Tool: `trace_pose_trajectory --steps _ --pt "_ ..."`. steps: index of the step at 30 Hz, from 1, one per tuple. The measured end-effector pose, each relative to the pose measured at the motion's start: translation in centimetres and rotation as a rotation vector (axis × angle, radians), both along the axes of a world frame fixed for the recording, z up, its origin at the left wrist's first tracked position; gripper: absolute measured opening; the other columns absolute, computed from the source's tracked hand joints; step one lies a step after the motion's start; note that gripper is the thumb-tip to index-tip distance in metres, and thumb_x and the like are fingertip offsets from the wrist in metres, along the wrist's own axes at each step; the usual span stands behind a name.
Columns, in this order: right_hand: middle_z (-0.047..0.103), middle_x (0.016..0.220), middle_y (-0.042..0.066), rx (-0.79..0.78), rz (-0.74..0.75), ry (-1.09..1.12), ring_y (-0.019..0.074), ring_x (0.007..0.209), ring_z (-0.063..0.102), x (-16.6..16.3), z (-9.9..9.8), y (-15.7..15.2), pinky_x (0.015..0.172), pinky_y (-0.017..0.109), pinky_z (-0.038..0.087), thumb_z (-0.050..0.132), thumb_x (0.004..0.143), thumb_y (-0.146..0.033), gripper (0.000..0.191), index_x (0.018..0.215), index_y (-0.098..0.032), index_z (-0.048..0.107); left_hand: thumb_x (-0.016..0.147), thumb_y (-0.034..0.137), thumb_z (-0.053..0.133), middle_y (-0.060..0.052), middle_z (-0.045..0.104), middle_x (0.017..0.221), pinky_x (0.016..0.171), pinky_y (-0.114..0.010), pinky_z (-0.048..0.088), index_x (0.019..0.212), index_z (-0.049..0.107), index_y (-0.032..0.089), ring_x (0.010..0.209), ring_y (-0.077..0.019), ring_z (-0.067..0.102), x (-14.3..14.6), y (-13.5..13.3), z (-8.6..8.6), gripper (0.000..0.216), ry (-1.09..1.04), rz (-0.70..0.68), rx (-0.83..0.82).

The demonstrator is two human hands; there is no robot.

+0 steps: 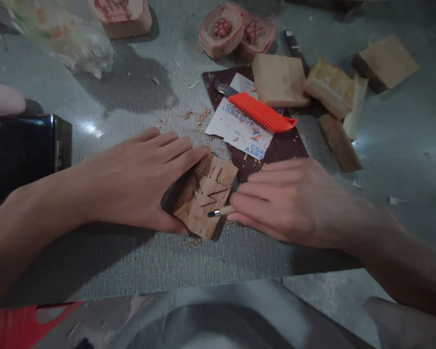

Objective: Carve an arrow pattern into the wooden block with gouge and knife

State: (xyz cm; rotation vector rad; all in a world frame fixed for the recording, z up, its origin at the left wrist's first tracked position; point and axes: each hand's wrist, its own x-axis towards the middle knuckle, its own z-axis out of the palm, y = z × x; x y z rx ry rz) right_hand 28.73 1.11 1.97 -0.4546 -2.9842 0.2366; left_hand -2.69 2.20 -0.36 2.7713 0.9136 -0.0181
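A small wooden block (205, 194) with a carved zigzag figure lies on the grey table (131, 92). My left hand (138, 179) lies over its left side, fingers stretched along its top edge and thumb against its lower edge, holding it in place. My right hand (287, 201) is closed around a small carving tool (220, 212) with a wooden handle. The tool's metal tip rests on the block's lower right part.
Behind the block lie a sheet of dark sandpaper (276, 145) with a white label and an orange-handled knife (261, 112). Several wooden blocks (278, 80) and carved round stamps (221, 30) sit farther back. A black box (25, 150) stands left. Wood shavings are scattered about.
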Motion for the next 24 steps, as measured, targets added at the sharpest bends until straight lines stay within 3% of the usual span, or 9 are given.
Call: trace_pose_trajectory --steps 4,6,11,17,21,24 --pt "0.071 0.078 -0.002 0.011 0.01 0.04 0.0187 0.068 0.054 0.0 0.0 0.1 0.065 0.04 0.037 0.061 0.122 -0.022 0.031 0.092 -0.024 0.07 0.088 0.1 0.071 -0.024 0.076 0.148 0.119 -0.065 0.056 0.175 0.051 0.01 0.129 -0.0483 0.075 0.1 -0.1 0.2 0.127 0.047 -0.014 0.013" --pt "0.07 0.077 -0.003 0.001 0.005 0.035 0.0182 0.067 0.055 0.2 0.1 0.4 0.065 0.039 0.035 0.056 0.125 -0.028 0.036 0.092 -0.024 0.07 0.087 0.102 0.07 -0.025 0.077 0.142 0.116 -0.065 0.058 0.174 0.052 0.006 0.124 -0.0476 0.076 0.1 0.0 0.2 0.13 0.037 -0.032 0.022" --pt "0.069 0.076 -0.001 -0.003 -0.024 -0.04 0.0181 0.066 0.054 0.8 0.4 1.0 0.066 0.04 0.03 0.055 0.124 -0.031 0.039 0.087 -0.024 0.067 0.087 0.104 0.064 -0.019 0.078 0.14 0.117 -0.062 0.059 0.173 0.055 0.014 0.123 -0.0449 0.076 0.0 0.1 0.2 0.125 0.02 -0.008 0.017" --pt "0.069 0.075 -0.002 -0.056 -0.021 -0.053 0.0181 0.066 0.054 0.7 0.2 0.8 0.066 0.041 0.028 0.053 0.125 -0.032 0.04 0.088 -0.024 0.065 0.088 0.091 0.083 -0.025 0.076 0.142 0.117 -0.063 0.058 0.173 0.052 0.002 0.125 -0.0457 0.074 0.2 -0.1 0.9 0.126 0.094 -0.052 0.026" --pt "0.07 0.076 -0.002 -0.066 -0.018 -0.033 0.018 0.065 0.053 0.4 -0.1 0.6 0.065 0.04 0.026 0.054 0.126 -0.032 0.039 0.09 -0.023 0.066 0.08 0.107 0.073 -0.023 0.077 0.142 0.116 -0.063 0.058 0.175 0.056 0.011 0.124 -0.0473 0.074 0.2 0.1 0.4 0.136 0.047 -0.004 -0.022" --pt "0.071 0.077 -0.003 -0.072 -0.014 -0.027 0.0183 0.065 0.054 0.3 -0.2 0.6 0.065 0.04 0.025 0.053 0.127 -0.032 0.038 0.092 -0.023 0.066 0.08 0.106 0.073 -0.023 0.078 0.139 0.114 -0.064 0.058 0.174 0.058 0.011 0.123 -0.048 0.075 0.2 0.1 0.2 0.135 0.038 0.011 -0.034"
